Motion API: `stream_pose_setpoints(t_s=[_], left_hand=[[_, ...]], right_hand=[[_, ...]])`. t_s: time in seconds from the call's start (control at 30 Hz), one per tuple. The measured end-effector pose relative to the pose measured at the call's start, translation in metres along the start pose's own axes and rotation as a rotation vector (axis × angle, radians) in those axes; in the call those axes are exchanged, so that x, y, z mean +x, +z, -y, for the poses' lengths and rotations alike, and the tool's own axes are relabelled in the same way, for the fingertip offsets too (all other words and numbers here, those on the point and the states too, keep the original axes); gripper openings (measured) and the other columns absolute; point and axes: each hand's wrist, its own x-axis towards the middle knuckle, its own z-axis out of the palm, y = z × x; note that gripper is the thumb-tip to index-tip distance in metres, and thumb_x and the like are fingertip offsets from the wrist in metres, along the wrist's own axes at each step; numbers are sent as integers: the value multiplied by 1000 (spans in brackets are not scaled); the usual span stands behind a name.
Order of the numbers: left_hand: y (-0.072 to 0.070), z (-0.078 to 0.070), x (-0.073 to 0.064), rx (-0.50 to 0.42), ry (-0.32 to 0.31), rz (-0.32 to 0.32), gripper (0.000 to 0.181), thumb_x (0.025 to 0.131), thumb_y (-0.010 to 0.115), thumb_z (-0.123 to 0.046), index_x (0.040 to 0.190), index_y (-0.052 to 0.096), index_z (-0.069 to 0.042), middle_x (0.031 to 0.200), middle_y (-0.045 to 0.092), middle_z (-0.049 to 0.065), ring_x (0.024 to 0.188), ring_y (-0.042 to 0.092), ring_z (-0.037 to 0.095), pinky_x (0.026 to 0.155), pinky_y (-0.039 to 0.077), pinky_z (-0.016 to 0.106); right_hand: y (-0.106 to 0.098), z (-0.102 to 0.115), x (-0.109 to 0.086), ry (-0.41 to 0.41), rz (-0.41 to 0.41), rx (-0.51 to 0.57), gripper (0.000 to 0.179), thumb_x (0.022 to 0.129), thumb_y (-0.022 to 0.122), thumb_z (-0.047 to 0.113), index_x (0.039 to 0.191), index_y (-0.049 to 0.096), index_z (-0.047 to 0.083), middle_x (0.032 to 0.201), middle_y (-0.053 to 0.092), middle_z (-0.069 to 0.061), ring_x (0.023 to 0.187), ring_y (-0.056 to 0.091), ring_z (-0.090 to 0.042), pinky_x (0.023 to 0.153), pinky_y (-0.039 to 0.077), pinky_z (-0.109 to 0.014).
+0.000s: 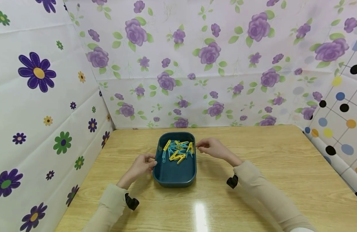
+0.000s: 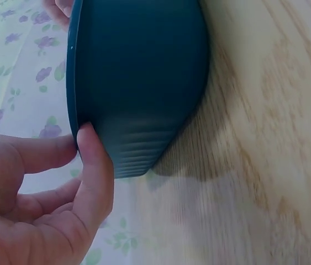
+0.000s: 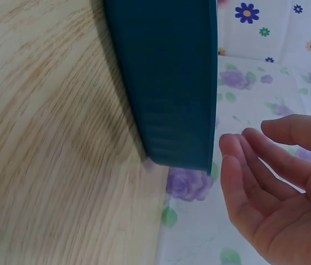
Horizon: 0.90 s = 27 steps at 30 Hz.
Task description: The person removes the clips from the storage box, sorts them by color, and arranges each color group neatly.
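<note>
A dark teal plastic tub (image 1: 175,175) stands on the table, with yellow and light-blue clothespins (image 1: 181,157) heaped toward its far end. At its left side my left hand (image 1: 140,166) pinches the rim between thumb and finger. The left wrist view shows this hand (image 2: 50,204) closely, thumb and fingertip at the tub's edge (image 2: 73,83). By the tub's far right side is my right hand (image 1: 212,147). In the right wrist view that hand (image 3: 279,187) has loosely bent fingers, apart from the tub wall (image 3: 172,110), with nothing held.
The tub rests on a wood-grain table (image 1: 254,154). Behind it hangs a white cloth with purple roses (image 1: 208,53). A flower-print sheet (image 1: 62,141) borders the left side, and a dotted sheet (image 1: 338,129) the right. Black wrist cameras (image 1: 132,202) sit on both wrists.
</note>
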Motion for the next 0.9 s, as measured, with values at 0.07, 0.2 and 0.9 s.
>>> stream_pose_setpoints(t_s=[0.07,0.2,0.9], left_hand=[[0,0,0,-9,-3,7,35,97,55,-4,129,51,8,102,62,20,71,62,18,73,57,43],[1,0,1,-30,-19,13,33,98,54,-4,128,51,8,104,61,22,68,58,15,70,55,41],[-2,-1,6,-39,-68,112,28,100,51,-6,120,55,13,85,63,12,65,55,12,67,54,35]], right_hand=[[2,1,2,-17,1,7,25,98,57,13,119,66,2,106,70,-14,89,68,-27,73,55,-29],[6,2,5,-37,2,14,24,98,57,13,118,67,4,109,69,-17,91,67,-26,73,54,-28],[20,18,28,-78,51,-49,24,97,57,11,118,66,5,115,67,-17,98,66,-21,82,55,-31]])
